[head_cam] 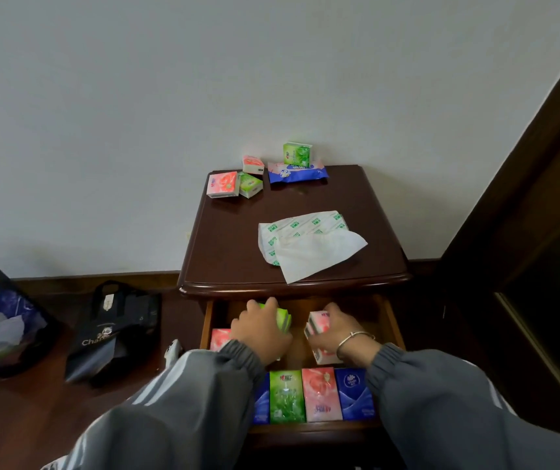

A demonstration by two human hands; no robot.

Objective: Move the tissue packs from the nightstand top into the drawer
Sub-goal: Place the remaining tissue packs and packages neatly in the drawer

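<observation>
Grey sleeves (204, 385) lead into the open drawer (206, 325), where the left hand (261, 330) grips a green tissue pack (283, 318) and the right hand (336, 329) a pink pack (319, 325). Four more packs (312, 395) stand in a row at its front. Behind, the dark wooden nightstand top (231, 245) by the pale wall (170, 96) bears small packs (223, 184), a blue wipes pack (297, 173) and an opened white pack (302, 239).
</observation>
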